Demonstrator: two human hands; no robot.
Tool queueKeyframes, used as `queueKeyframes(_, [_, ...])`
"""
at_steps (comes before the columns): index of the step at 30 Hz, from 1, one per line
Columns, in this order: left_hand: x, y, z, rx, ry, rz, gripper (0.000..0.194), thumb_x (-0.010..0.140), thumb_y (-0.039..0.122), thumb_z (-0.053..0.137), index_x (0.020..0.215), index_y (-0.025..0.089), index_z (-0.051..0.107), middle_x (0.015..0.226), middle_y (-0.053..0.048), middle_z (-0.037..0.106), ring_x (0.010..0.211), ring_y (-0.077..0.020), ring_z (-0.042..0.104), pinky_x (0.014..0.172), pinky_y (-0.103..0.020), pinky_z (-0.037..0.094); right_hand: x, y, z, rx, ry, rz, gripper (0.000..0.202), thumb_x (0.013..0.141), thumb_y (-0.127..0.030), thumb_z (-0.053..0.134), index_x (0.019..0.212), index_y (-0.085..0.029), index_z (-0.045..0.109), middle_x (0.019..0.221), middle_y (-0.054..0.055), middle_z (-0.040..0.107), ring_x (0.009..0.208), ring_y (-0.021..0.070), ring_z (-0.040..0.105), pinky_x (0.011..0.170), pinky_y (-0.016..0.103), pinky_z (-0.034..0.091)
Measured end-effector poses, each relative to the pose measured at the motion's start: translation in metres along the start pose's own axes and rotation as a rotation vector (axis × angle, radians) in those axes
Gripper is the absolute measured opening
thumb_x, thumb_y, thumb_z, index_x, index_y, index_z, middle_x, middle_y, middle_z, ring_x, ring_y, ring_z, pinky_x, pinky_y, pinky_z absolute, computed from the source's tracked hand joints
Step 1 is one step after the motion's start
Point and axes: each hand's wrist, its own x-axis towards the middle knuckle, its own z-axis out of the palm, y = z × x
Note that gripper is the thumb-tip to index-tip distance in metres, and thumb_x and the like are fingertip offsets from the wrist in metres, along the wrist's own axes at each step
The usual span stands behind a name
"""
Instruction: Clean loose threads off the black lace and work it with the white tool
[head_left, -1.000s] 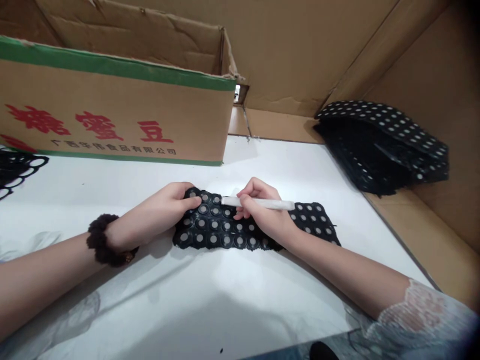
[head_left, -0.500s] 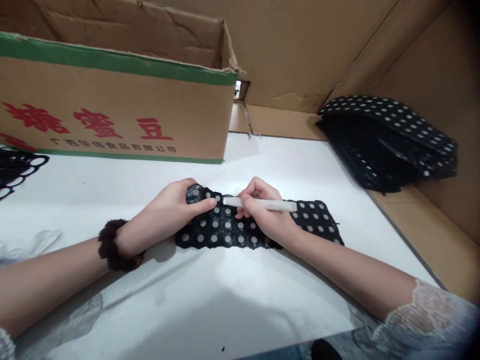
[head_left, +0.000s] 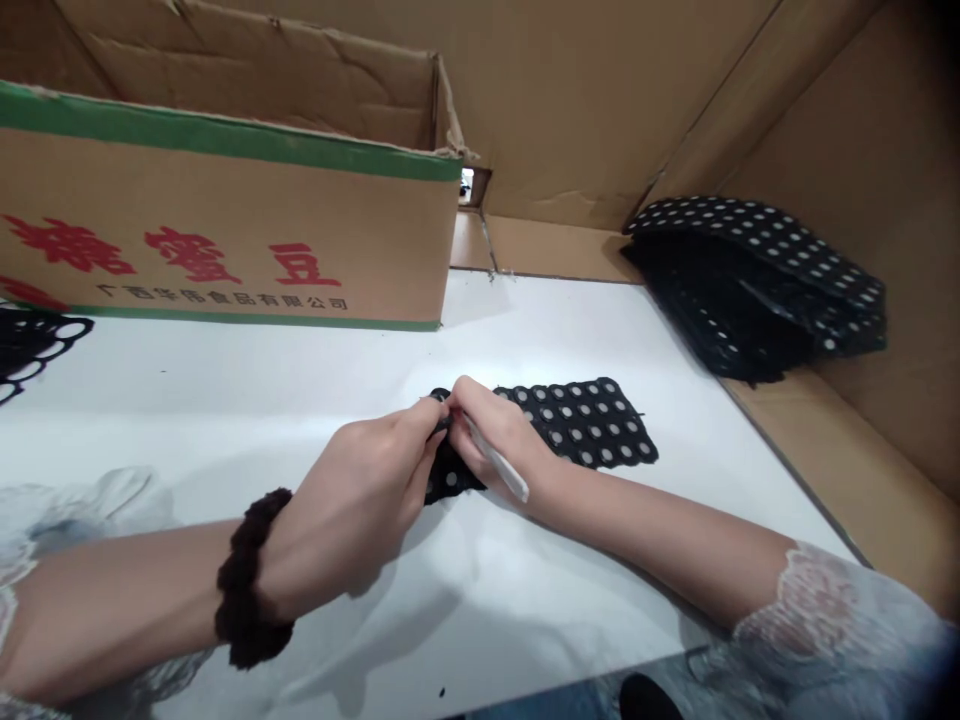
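A black rubbery-looking sheet with rows of pale round discs lies on the white table under my hands. At its left end my left hand is closed, thumb and fingers pinching the sheet's raised edge. My right hand meets those fingertips, closed around a slim white pen-like tool. The tool slants back over the palm, and its front tip is hidden by the fingers. Most of the sheet's middle is covered by my right hand.
A cardboard box with green edges and red lettering stands at the back left. Black ring-edged pieces lie at the far left. On the right, a pile of black dotted sheets leans by the cardboard wall.
My left hand has turned over and moved in to pinch the sheet's edge beside my right fingers. The tool has swung from nearly level to slanting down toward me.
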Motion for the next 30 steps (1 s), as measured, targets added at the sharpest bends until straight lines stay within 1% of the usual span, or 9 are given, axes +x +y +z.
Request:
queueKeyframes(2, [0.001,-0.003,0.000,0.011,-0.003,0.014,0.019,0.087,0.025,0.031,0.084,0.019,0.049,0.065,0.001,0.057,0.052,-0.0122,0.049,0.051,-0.022,0.032,0.000,0.000,0.001,-0.017,-0.003,-0.006,0.008,0.079,-0.015,0.037,0.074,-0.020,0.034,0.065,-0.003,0.038,0.055,0.0083,0.035,0.052,0.023,0.029])
queueKeyframes(4, [0.005,-0.009,-0.002,0.000,0.012,-0.004,0.020,0.087,0.027,0.032,0.086,0.019,0.051,0.068,0.001,0.059,0.056,-0.0130,0.051,0.053,-0.022,0.034,0.002,0.000,-0.001,0.061,0.014,0.036,0.006,0.080,-0.018,0.038,0.075,-0.020,0.036,0.064,-0.003,0.041,0.056,0.0087,0.039,0.052,0.023,0.031])
queueKeyframes(8, [0.021,-0.028,-0.008,-0.057,0.113,-0.110,0.020,0.084,0.031,0.038,0.093,0.022,0.054,0.085,0.000,0.063,0.072,-0.0157,0.056,0.064,-0.023,0.037,0.006,0.004,-0.008,0.443,0.135,0.265,0.012,0.083,-0.027,0.041,0.073,-0.020,0.037,0.059,-0.004,0.047,0.051,0.0083,0.046,0.049,0.022,0.037])
queueKeyframes(11, [0.031,-0.039,-0.011,-0.133,0.091,-0.165,0.019,0.082,0.034,0.041,0.088,0.022,0.054,0.086,0.001,0.062,0.077,-0.0163,0.055,0.067,-0.024,0.037,0.007,0.006,-0.011,0.644,0.176,0.372,0.014,0.082,-0.028,0.043,0.072,-0.020,0.038,0.052,-0.005,0.049,0.047,0.0088,0.049,0.048,0.023,0.042])
queueKeyframes(15, [0.038,-0.045,-0.009,-0.242,0.070,-0.172,0.021,0.080,0.033,0.041,0.089,0.020,0.055,0.089,0.000,0.062,0.083,-0.0173,0.054,0.074,-0.025,0.037,0.005,0.002,-0.013,0.697,0.187,0.358,0.012,0.081,-0.023,0.044,0.070,-0.020,0.038,0.052,-0.005,0.053,0.042,0.0076,0.048,0.047,0.023,0.043])
queueKeyframes(20, [0.037,-0.045,-0.005,-0.381,0.070,-0.225,0.023,0.079,0.035,0.044,0.088,0.018,0.056,0.089,-0.003,0.062,0.084,-0.0194,0.055,0.076,-0.028,0.039,0.001,0.001,-0.012,0.615,0.131,0.357,0.009,0.077,-0.017,0.044,0.069,-0.020,0.042,0.053,-0.005,0.052,0.049,0.0094,0.053,0.048,0.022,0.045])
queueKeyframes(22, [0.035,-0.043,-0.006,-0.574,0.002,-0.298,0.028,0.077,0.039,0.046,0.090,0.016,0.057,0.087,-0.005,0.063,0.080,-0.0208,0.056,0.071,-0.030,0.042,0.001,0.002,-0.012,0.613,0.122,0.370,0.009,0.077,-0.016,0.043,0.069,-0.020,0.042,0.051,-0.005,0.051,0.049,0.0093,0.053,0.048,0.021,0.044])
queueKeyframes(26, [0.029,-0.039,-0.007,-1.059,-0.255,-0.424,0.033,0.072,0.037,0.055,0.096,0.015,0.059,0.088,-0.010,0.064,0.080,-0.0228,0.059,0.064,-0.030,0.048,0.003,0.003,-0.014,0.617,0.104,0.382,0.010,0.077,-0.014,0.042,0.068,-0.020,0.041,0.051,-0.005,0.052,0.047,0.0084,0.053,0.047,0.020,0.043])
queueKeyframes(30, [0.027,-0.039,-0.008,-1.160,-0.326,-0.519,0.033,0.068,0.032,0.060,0.097,0.017,0.061,0.089,-0.009,0.065,0.080,-0.0222,0.060,0.061,-0.028,0.049,0.005,0.001,-0.017,0.625,0.088,0.406,0.012,0.077,-0.013,0.042,0.067,-0.019,0.040,0.050,-0.006,0.051,0.047,0.0080,0.052,0.047,0.020,0.042])
